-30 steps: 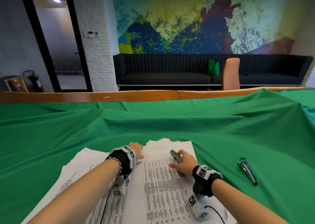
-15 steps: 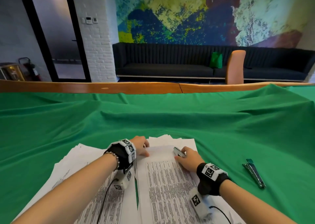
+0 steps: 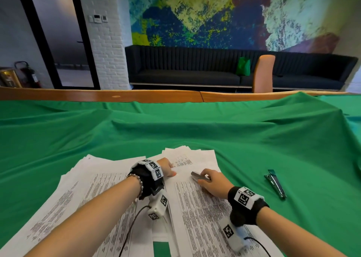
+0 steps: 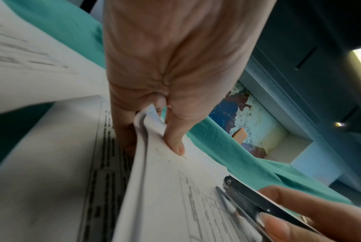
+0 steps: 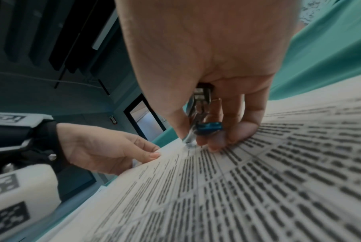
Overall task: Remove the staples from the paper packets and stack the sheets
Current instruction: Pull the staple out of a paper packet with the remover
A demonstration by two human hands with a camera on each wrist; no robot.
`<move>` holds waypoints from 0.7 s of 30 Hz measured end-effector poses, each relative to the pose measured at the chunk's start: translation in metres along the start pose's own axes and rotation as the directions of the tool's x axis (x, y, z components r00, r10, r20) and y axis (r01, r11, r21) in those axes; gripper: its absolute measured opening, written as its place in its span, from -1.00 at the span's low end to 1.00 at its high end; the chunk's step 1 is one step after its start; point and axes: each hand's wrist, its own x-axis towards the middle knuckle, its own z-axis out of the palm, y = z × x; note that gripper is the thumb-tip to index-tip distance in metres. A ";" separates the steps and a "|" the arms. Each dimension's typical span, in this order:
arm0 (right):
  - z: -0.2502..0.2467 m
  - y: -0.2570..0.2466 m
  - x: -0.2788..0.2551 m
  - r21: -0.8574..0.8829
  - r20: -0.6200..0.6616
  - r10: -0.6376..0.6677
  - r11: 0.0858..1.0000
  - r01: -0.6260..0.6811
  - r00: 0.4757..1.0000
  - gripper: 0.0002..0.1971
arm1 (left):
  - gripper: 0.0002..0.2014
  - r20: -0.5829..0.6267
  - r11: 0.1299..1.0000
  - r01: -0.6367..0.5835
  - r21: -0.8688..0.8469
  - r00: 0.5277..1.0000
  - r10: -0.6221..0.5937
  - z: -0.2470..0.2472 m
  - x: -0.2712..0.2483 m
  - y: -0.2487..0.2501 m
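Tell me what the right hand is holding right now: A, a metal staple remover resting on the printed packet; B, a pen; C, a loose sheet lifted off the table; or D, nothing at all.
A: the right hand grips a metal staple remover, its tip down on the printed packet.

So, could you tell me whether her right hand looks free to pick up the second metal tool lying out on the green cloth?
Probably not yet: the right hand already holds a staple remover, though the spare tool lies unobstructed on the cloth.
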 end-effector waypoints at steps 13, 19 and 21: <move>-0.028 -0.022 -0.025 0.116 -0.054 -0.022 0.993 0.028 0.998 -0.80 | -0.50 -0.107 0.974 0.027 -0.223 0.993 -0.052 -0.003 -0.028 0.005; 0.005 -0.024 -0.040 -0.006 0.001 -0.059 0.998 0.059 0.998 -0.81 | -0.61 -0.084 0.999 0.034 -0.005 0.996 -0.034 0.017 -0.041 -0.007; 0.011 -0.028 -0.039 -0.033 0.002 -0.062 0.998 0.062 0.998 -0.82 | -0.63 -0.094 0.999 0.036 0.028 0.995 -0.033 0.016 -0.043 -0.010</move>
